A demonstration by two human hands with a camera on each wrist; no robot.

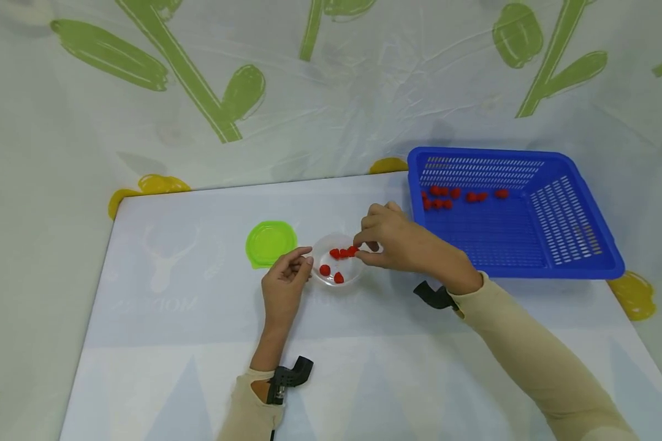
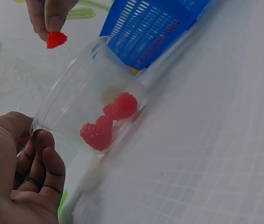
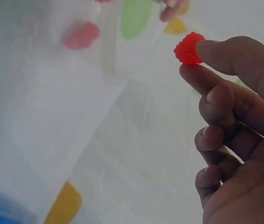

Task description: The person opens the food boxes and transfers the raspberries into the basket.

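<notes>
Thumb and fingers of my left hand (image 1: 284,288) pinch the rim of a clear plastic bowl (image 2: 71,88), which stands on the table. Several red raspberries (image 2: 124,106) lie at its bottom. Over the bowl's right side, my right hand (image 1: 399,240) holds one raspberry (image 3: 189,48) between thumb and index finger. The left wrist view shows that raspberry above the level of the rim, with the other right fingers curled behind it.
A lime-green lid (image 1: 270,244) lies on the white table (image 1: 198,380), just left of the bowl. To the right stands a blue slotted basket (image 1: 496,236) with several more raspberries (image 1: 444,191) along its far left part. A patterned sheet (image 1: 331,122) hangs behind the table.
</notes>
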